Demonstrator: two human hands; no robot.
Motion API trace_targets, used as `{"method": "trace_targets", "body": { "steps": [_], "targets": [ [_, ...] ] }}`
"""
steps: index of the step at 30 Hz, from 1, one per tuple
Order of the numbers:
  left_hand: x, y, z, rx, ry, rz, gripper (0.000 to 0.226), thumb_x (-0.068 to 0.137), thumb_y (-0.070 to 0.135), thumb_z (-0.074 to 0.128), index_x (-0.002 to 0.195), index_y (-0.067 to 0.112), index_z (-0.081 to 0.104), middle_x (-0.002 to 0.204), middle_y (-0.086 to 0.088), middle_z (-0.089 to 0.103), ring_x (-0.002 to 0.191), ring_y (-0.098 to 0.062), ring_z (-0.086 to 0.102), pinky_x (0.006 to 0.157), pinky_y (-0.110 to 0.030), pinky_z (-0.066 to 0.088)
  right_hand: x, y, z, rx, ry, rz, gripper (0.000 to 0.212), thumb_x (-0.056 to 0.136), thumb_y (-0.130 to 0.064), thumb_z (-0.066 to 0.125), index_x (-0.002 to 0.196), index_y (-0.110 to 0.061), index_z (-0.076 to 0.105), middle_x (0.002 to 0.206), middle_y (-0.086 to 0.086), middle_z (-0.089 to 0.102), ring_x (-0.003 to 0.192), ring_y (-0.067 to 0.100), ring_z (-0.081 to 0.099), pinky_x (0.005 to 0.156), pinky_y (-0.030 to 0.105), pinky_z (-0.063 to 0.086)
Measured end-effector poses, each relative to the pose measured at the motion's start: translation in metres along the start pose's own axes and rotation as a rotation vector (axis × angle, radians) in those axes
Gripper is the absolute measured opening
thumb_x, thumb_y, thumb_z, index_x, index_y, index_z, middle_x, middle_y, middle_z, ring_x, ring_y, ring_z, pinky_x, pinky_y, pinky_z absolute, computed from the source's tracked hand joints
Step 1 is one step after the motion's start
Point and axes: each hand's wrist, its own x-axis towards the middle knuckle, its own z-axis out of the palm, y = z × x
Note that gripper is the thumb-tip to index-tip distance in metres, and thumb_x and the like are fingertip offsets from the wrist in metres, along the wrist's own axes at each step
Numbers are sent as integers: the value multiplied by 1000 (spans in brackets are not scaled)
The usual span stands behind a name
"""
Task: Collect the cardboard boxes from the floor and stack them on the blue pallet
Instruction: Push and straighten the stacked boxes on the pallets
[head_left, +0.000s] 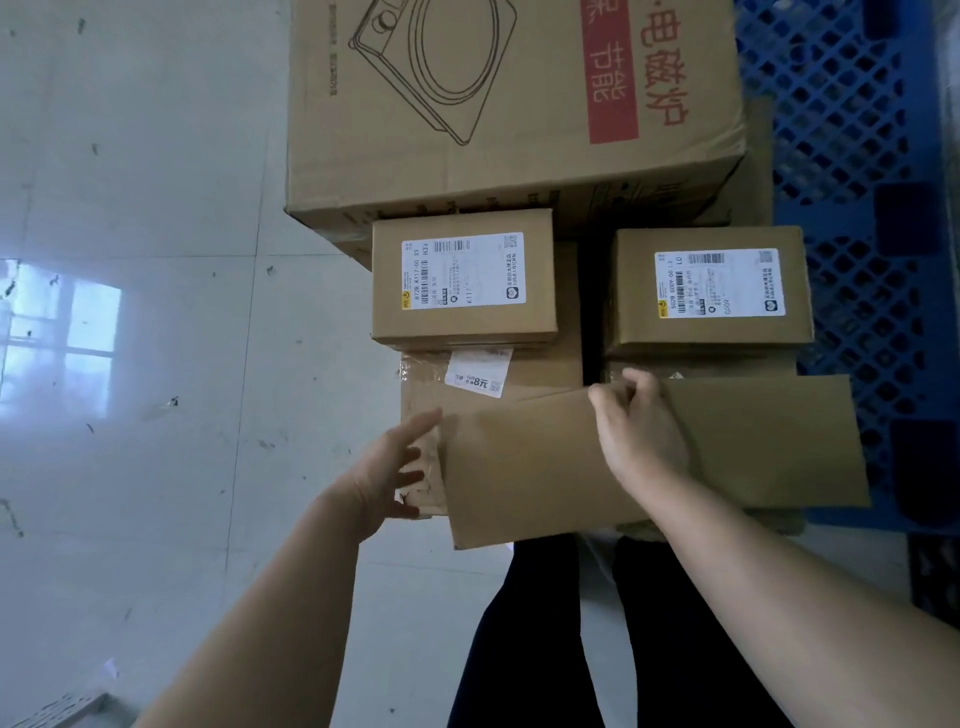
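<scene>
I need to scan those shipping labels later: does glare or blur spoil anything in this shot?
Head view: window glare whitens the floor at left, clear of the left label and right label; large print reads, fine print is soft; the left hand is slightly blurred, the right hand gripping the flat carton sharper.

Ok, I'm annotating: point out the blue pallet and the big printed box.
blue pallet (841, 130): head view, lattice deck.
big printed box (519, 166): head view, top face.

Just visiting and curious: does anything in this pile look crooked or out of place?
Yes. The plain flat brown cardboard box lies skewed, bridging the gap between the left box stack and right box stack; the right hand grips its far edge.
</scene>
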Motion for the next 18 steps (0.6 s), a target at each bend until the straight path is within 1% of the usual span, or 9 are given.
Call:
{"method": "trace_targets", "body": {
  "steps": [3,5,8,10,12,14,15,17,18],
  "targets": [
    [-13,-5,-5,213,-211,-72,92,52,69,72,130,23,55,126,-7,57,113,-29,59,85,-48,55,-11,2,0,-63,-46,7,51,89,-33,48,137,-21,38,125,11,58,108,34,57,76,34,36],
    [-17,-4,-5,295,-231,-49,83,61,64,75,130,22,56,123,-5,61,111,-29,60,80,-45,58,-13,-1,5,-104,-71,11,46,90,-31,48,133,-17,41,121,12,61,103,34,59,76,34,41],
    [-12,6,-3,215,-42,36,50,86,39,69,126,12,55,113,-5,65,104,-26,63,82,-46,57,-11,-15,18,-81,-89,-40,37,94,-28,43,127,-12,46,117,16,62,101,36,59,76,35,43],
    [-6,16,-6,130,87,84,42,90,32,66,124,11,54,109,-3,64,98,-22,62,80,-44,56,-8,-27,26,-56,-93,-73,36,96,-29,42,127,-10,47,118,15,61,104,35,59,76,33,42],
    [-5,25,-11,110,129,112,40,91,31,66,124,13,53,110,-3,63,95,-20,60,80,-44,53,-5,-34,32,-38,-91,-92,35,96,-29,40,125,-9,46,116,15,61,102,34,58,75,32,42],
    [-4,32,-13,148,117,106,46,89,39,67,125,14,52,117,-4,62,102,-23,59,83,-47,53,-4,-37,34,-20,-95,-85,35,95,-28,42,124,-10,47,112,13,61,99,34,59,73,32,43],
    [-6,33,-13,161,110,95,52,87,47,66,125,15,52,118,-3,61,105,-24,58,84,-48,53,-5,-36,33,4,-101,-82,32,93,-30,44,119,-12,49,108,10,61,95,32,58,72,32,43],
    [-10,32,-16,134,105,67,65,82,68,56,124,19,49,119,-2,56,112,-29,55,88,-53,51,-7,-32,31,126,-99,-53,25,91,-41,47,94,-17,53,88,3,59,83,27,54,65,32,38],
    [-11,30,-20,96,101,52,68,80,75,49,124,23,46,120,-2,52,115,-32,52,90,-56,49,-7,-29,30,199,-79,-31,30,91,-47,47,82,-19,51,78,-1,56,77,24,52,62,32,35]
  ]
}}
